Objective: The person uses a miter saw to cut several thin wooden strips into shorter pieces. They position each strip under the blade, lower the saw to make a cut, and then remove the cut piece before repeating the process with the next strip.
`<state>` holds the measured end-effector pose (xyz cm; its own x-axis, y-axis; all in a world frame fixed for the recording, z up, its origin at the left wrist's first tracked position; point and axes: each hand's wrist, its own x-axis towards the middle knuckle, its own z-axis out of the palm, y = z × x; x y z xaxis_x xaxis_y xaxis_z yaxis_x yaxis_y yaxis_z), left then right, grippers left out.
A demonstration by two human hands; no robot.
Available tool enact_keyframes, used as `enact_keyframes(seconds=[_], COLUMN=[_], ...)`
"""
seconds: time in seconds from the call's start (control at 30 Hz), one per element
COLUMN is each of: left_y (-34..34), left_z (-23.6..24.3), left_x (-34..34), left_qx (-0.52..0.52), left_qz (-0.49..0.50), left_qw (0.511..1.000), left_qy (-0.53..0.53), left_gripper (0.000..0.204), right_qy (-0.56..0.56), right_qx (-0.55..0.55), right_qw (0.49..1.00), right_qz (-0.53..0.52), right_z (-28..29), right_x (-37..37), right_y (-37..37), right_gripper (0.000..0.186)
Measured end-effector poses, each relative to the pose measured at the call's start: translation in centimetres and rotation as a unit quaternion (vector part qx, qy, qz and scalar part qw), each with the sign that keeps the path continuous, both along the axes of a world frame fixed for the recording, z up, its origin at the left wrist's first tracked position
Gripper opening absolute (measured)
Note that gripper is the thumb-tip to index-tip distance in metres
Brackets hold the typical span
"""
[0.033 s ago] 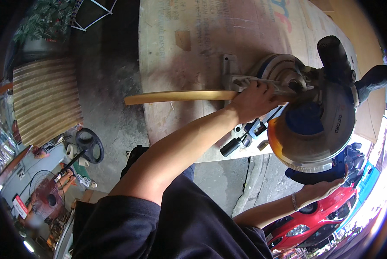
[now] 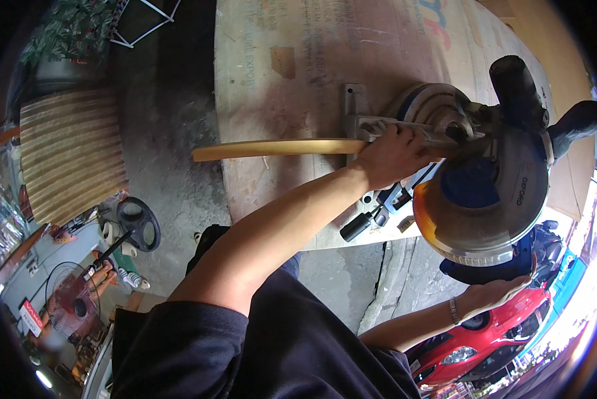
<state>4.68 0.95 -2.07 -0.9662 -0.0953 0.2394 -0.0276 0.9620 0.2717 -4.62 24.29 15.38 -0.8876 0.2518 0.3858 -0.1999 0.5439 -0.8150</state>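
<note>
A long, thin wooden strip [image 2: 282,147] lies across the base of a miter saw [image 2: 511,193], its left end reaching past the table edge. My left hand [image 2: 393,156] is closed over the strip, fingers curled onto the grey metal fence [image 2: 368,123]. The saw head, with its blue and silver blade guard, is just right of that hand and hides the strip's right end. At the near side of the saw, my right hand [image 2: 491,296] is wrapped on the dark blue handle [image 2: 488,269]; some of its fingers are hidden behind it.
The saw stands on a wooden tabletop [image 2: 272,100]. A black clamp knob [image 2: 356,227] sticks out by the table's near edge. Left on the floor side are a corrugated panel [image 2: 72,156] and a fan [image 2: 74,302]. A red car [image 2: 485,339] is at lower right.
</note>
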Motion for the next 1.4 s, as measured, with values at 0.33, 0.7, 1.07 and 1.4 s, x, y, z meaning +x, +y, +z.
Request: enact_keyframes(seconds=[0.33,0.7,1.07,1.4], left_y=[-0.5,-0.5,-0.3,-0.7], left_z=[-0.3,0.0,0.2,-2.8], left_x=[-0.2,-0.3,0.1,-0.8], left_qx=[-0.012,0.013,-0.009,0.035], left_qz=[0.002,0.001,-0.002,0.010], left_qw=[1.000,1.000,1.000,0.999], left_qy=[-0.017,-0.012,-0.019,0.004], left_gripper=[0.036,0.035,0.039,0.047], right_qy=[0.028,0.084,0.127,-0.089], right_qx=[0.034,0.123,0.163,0.037], right_qw=[0.998,0.988,0.978,0.975], right_qz=[0.046,0.041,0.002,0.201], right_z=[-1.3,-4.1,-7.3,7.6], right_x=[1.5,2.0,4.2,-13.0], right_y=[-2.2,-0.3,0.3,-1.5], right_gripper=[0.064,0.068,0.055,0.038])
